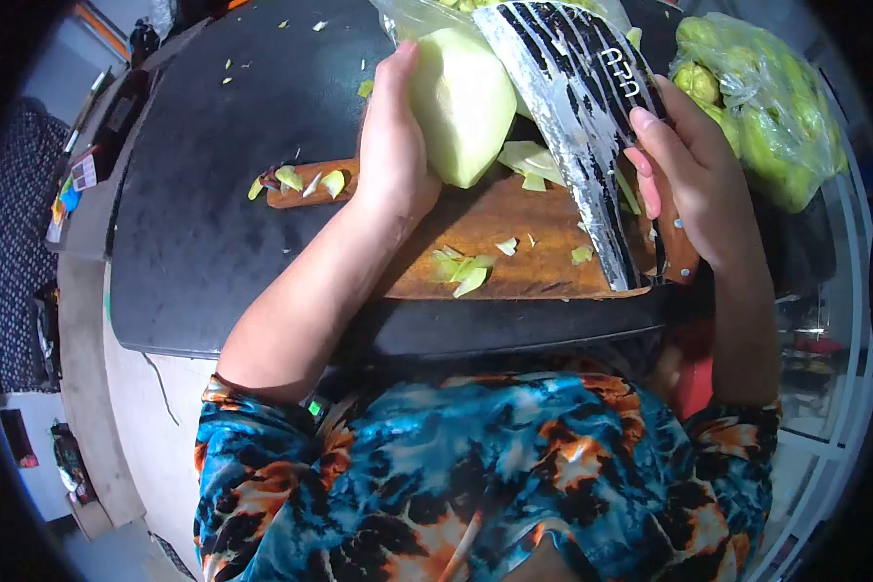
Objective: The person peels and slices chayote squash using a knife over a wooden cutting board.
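My left hand [393,145] is closed around a peeled pale green chayote [466,107], its thumb along the near left side and its other fingers hidden. My right hand [694,165] grips a broad cleaver [572,116] with a worn black-and-white blade. The riveted wooden handle shows below that hand. The blade slants beside the chayote, over the right part of a wooden cutting board [533,233]. Pale peelings [466,270] and small scraps lie on the board. More peelings rest on the board's handle at the left.
A clear plastic bag [771,116] of green chayotes sits at the right, near my right hand. Another clear bag [427,15] is partly hidden behind the chayote and blade. Scraps dot the dark table [213,213], whose near edge runs in front of my body.
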A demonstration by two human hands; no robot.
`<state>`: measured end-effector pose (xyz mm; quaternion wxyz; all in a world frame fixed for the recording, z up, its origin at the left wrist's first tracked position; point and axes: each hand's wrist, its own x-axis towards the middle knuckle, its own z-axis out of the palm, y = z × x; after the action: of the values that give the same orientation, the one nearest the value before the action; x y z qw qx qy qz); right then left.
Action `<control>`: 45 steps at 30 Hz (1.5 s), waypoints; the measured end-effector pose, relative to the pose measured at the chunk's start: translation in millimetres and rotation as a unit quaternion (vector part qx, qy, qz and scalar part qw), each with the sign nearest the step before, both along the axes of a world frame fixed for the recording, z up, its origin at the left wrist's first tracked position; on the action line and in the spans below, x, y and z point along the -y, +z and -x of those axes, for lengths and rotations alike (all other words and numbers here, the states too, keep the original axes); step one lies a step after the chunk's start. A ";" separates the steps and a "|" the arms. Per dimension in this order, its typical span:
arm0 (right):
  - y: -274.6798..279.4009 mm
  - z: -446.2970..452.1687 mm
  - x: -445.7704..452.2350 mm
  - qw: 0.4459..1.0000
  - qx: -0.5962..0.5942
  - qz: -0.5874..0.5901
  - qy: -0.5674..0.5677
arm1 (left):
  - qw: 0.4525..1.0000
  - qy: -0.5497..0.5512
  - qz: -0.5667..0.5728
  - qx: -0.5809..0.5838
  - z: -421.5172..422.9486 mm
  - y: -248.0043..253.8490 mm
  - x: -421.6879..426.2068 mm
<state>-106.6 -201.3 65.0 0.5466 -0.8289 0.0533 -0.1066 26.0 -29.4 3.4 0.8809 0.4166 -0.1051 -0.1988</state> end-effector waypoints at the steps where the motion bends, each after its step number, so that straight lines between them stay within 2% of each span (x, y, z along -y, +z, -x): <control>1: 0.3 0.1 -2.8 1.000 0.000 -0.009 -0.011 | 1.000 0.005 -0.003 0.003 0.2 0.0 0.2; 4: 10.2 6.4 -11.2 0.997 -0.031 -0.025 -0.061 | 1.000 -0.006 0.000 0.007 0.3 -1.2 -0.5; 7: 19.2 12.6 -5.9 0.997 -0.043 0.022 -0.053 | 0.999 -0.024 -0.014 0.032 0.9 -2.2 -1.7; 14: 16.8 20.5 9.3 0.998 -0.031 0.048 -0.040 | 0.994 -0.017 -0.048 0.100 5.5 -2.2 0.4; 23: 19.5 24.8 4.7 0.993 -0.085 0.034 -0.073 | 0.991 0.002 -0.071 0.118 8.4 -5.6 3.7; 29: 32.9 27.9 16.0 0.987 -0.136 0.068 -0.059 | 0.981 -0.067 -0.122 0.135 11.2 -3.6 1.5; 35: 21.2 27.8 12.1 0.989 -0.117 0.038 -0.080 | 0.986 -0.069 -0.111 0.104 12.4 -5.8 2.4; 41: 25.8 25.8 15.8 0.983 -0.157 0.059 -0.072 | 0.977 -0.061 -0.172 0.115 16.2 -1.7 0.4; 45: 21.3 24.7 18.7 0.982 -0.179 0.015 -0.059 | 0.980 -0.057 -0.165 0.099 15.4 -3.5 1.9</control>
<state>-131.3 -220.1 86.3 0.5087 -0.8379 0.1975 0.0102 10.7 -31.3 -0.1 0.7727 0.5671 -0.1806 -0.2208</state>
